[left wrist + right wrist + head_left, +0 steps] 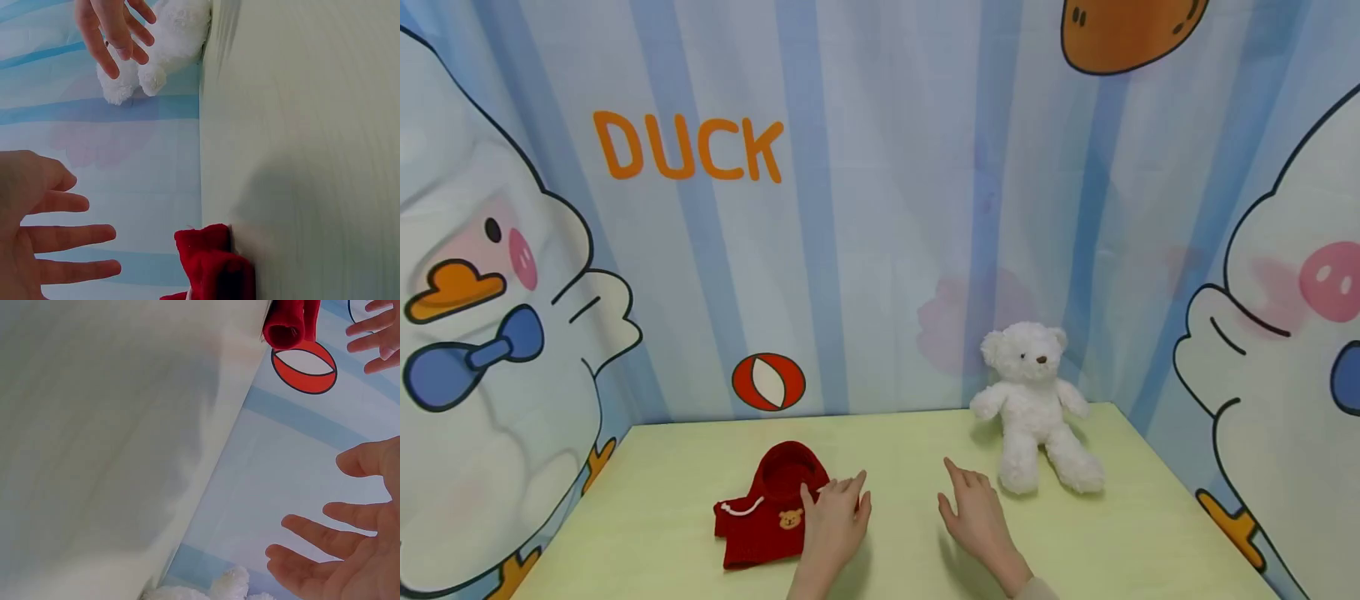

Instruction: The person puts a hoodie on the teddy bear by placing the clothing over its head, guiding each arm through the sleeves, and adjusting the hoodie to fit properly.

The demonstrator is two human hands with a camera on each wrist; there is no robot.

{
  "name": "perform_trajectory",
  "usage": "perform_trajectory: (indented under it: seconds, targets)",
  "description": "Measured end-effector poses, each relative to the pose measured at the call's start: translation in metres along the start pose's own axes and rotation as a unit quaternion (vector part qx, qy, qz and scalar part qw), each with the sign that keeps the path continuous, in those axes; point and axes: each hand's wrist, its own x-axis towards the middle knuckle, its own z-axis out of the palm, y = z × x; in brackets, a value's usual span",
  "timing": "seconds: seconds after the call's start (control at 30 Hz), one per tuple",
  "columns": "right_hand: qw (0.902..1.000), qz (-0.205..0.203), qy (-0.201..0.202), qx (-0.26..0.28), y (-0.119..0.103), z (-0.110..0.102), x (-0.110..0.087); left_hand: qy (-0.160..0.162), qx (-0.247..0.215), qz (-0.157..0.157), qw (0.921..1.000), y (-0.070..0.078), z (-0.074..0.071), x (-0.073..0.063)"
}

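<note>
A small red hooded sweater (763, 529) with a bear face patch and white drawstring lies flat on the table, left of the middle. My left hand (837, 518) hovers over its right side, fingers spread and holding nothing; it hides part of that sleeve. To the right, my right hand (977, 512) is held above the table with its fingers extended and nothing in them. A white plush teddy bear (1033, 408) sits upright at the back right, apart from both hands. In the left wrist view the red sweater (212, 262) shows below the left hand (44, 231).
The pale yellow-green table (910, 442) ends at a blue striped curtain (887, 208) printed with ducks, a ball and lettering. The curtain also stands along the left and right sides.
</note>
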Motion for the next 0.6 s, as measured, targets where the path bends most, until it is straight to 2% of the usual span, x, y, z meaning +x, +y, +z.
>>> perform_trajectory:
  seconds: [0.13, 0.4, 0.5, 0.6]
  targets:
    - [0.9999, -0.014, 0.002, 0.003, -0.004, 0.001, 0.007, 0.031, 0.005, 0.003, 0.9995, -0.004, -0.004, 0.002]
    - [0.9994, -0.031, 0.001, 0.019, -0.017, 0.004, 0.016, 0.052, 0.023, 0.01, 0.9983, -0.02, -0.008, 0.0]
    - [0.9987, -0.043, -0.007, 0.026, -0.023, 0.007, 0.019, 0.062, 0.023, 0.002, 0.9978, -0.029, -0.01, 0.0]
    - [0.9973, -0.053, -0.027, 0.042, -0.03, 0.012, 0.023, 0.067, 0.011, -0.02, 0.9975, -0.041, -0.013, 0.002]
